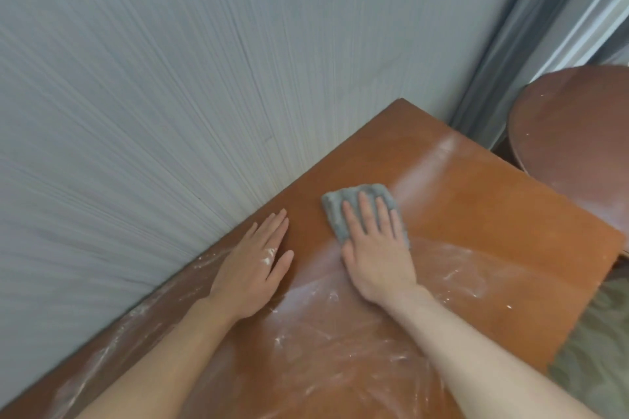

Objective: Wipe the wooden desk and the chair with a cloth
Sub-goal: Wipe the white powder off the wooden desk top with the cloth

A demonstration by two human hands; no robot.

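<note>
Cloth [343, 211] on the wooden desk [476, 214] — right hand [376, 248] presses it flat-fingered, left hand [253, 265] flat beside

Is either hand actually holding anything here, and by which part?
Nothing is gripped. The right hand presses flat on the near half of the grey cloth; the left hand lies flat on the desk.

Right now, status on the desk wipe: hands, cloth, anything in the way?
Right hand flat on grey cloth, pressing it to the desk. Left hand flat on bare wood, holding nothing. White dusty smears remain near side. Nothing blocking.
</note>
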